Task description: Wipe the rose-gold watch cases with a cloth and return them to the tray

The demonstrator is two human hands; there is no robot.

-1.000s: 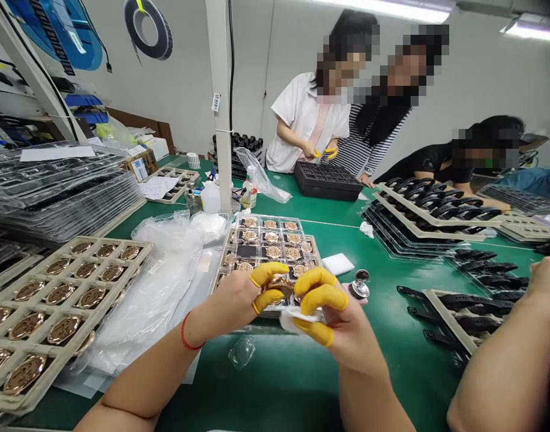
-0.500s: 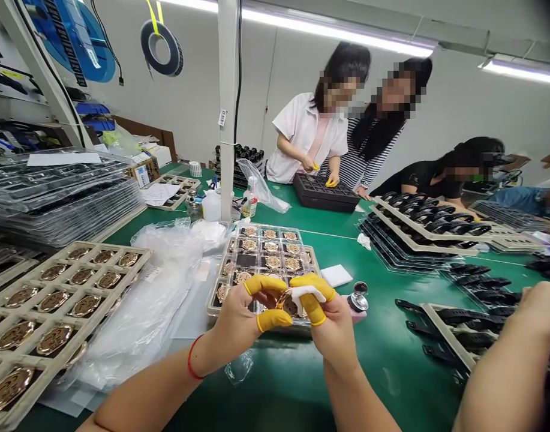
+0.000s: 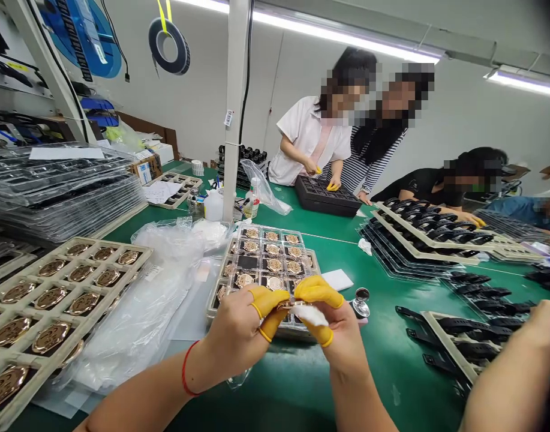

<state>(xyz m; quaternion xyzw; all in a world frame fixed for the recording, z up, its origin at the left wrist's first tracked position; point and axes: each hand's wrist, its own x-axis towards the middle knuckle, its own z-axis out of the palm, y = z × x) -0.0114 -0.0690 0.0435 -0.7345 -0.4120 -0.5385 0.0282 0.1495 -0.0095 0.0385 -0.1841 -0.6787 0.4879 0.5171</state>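
Observation:
My left hand [image 3: 243, 327], with yellow finger cots, pinches a small rose-gold watch case [image 3: 287, 305] just above the near edge of a clear tray [image 3: 221, 287] of similar cases. My right hand [image 3: 333, 324], also in yellow cots, presses a small white wipe [image 3: 311, 314] against that case. Both hands meet over the green table [image 3: 301, 384], fingers closed.
A beige tray of rose-gold cases [image 3: 54, 300] and a plastic bag [image 3: 153, 288] lie at left. A white pad [image 3: 338, 279] and a metal-topped dispenser [image 3: 360, 301] sit at right. Trays of black straps [image 3: 454, 336] are further right, beside another person's arm [image 3: 508, 384]. Several people work across the table.
The wipe has shifted from on top of the case to its right side under my right fingers. My hands sit a little lower in view.

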